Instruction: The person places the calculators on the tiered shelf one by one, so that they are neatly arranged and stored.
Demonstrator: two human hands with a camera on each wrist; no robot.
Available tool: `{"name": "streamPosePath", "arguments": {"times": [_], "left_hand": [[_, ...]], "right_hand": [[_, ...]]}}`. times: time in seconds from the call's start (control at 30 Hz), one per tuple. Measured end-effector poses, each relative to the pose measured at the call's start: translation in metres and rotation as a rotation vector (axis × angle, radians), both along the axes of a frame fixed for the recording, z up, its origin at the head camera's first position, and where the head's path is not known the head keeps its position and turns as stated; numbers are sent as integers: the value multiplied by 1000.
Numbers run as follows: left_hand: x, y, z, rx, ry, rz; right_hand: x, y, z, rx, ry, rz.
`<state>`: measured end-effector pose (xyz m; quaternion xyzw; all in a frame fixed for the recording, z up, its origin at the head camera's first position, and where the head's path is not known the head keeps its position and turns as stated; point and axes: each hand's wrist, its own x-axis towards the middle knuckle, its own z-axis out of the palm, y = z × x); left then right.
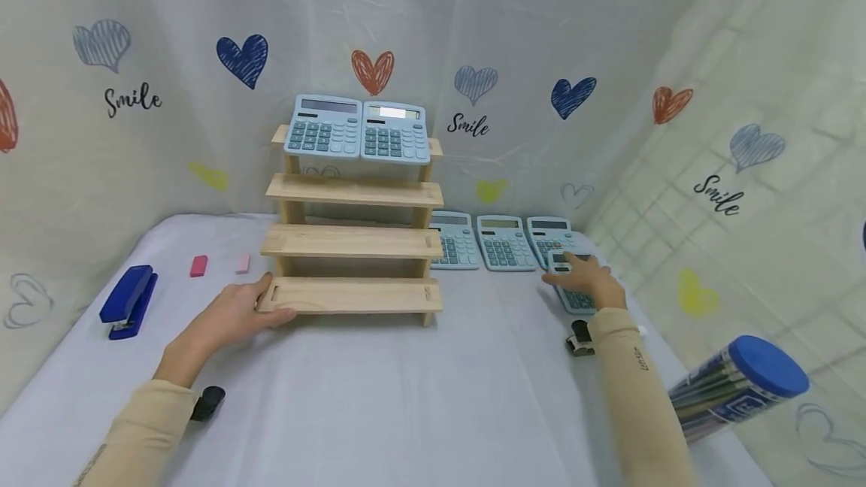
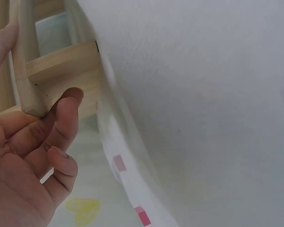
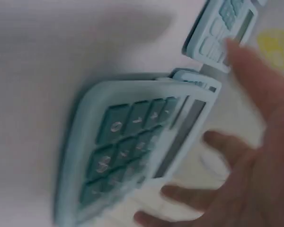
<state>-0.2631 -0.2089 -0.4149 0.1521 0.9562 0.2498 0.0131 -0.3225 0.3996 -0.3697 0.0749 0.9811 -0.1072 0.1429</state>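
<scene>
A wooden tiered shelf stand (image 1: 352, 295) stands at the middle of the table. My left hand (image 1: 237, 312) grips the left end of its lowest board, thumb on top; in the left wrist view the fingers (image 2: 66, 118) curl beneath the wood. Two light blue calculators (image 1: 323, 126) lean side by side on the top tier. On the right, my right hand (image 1: 583, 280) is over the upper part of another calculator (image 1: 577, 302). The right wrist view shows that calculator (image 3: 118, 142) face up, with the fingers (image 3: 191, 195) spread beside its display end.
Behind the right hand lie three more calculators (image 1: 507, 245) in a row. A blue stapler (image 1: 128, 303) and two pink erasers (image 1: 198, 266) lie at the left. A black clip (image 1: 579, 339) and a blue-lidded tub of pencils (image 1: 731, 389) are near the right arm.
</scene>
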Motion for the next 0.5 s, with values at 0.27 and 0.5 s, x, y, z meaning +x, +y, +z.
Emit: {"name": "streamPosePath", "arguments": {"times": [0.27,0.5], "left_hand": [[-1,0,0,11,12,-6],[-1,0,0,14,10,-1]], "right_hand": [[1,37,-3,-46,-206,-69],[0,41,-6,-34,-201,-69]]}}
